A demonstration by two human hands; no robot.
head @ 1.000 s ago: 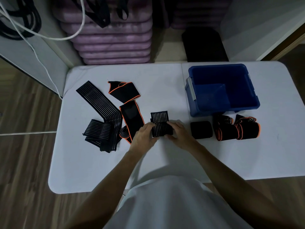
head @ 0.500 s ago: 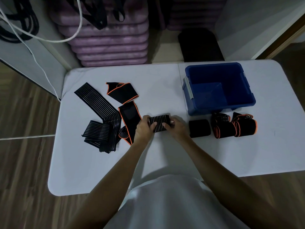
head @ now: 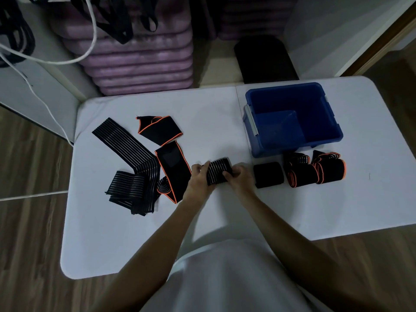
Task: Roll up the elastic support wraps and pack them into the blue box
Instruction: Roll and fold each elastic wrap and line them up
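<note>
A black wrap with pale stripes (head: 218, 170) is rolled into a short cylinder at the middle of the white table (head: 225, 122). My left hand (head: 199, 181) grips its left end and my right hand (head: 239, 178) grips its right end. The blue box (head: 292, 119) stands at the back right, open, with nothing visible inside. In front of the box lie a plain black roll (head: 268, 174) and two orange-edged rolls (head: 302, 171) (head: 329, 165). To the left lie unrolled wraps: a long striped one (head: 126, 143) and two orange-edged ones (head: 161, 129) (head: 172, 170).
Stacked purple mats (head: 139, 64) and a black pad (head: 265, 59) sit behind the table's far edge. A white cable (head: 45, 102) hangs at the left. Wooden floor surrounds the table on the left and right.
The flat tail of the striped wrap has been rolled in, so the wrap is now a compact roll between both hands. The hands shifted slightly away from me.
</note>
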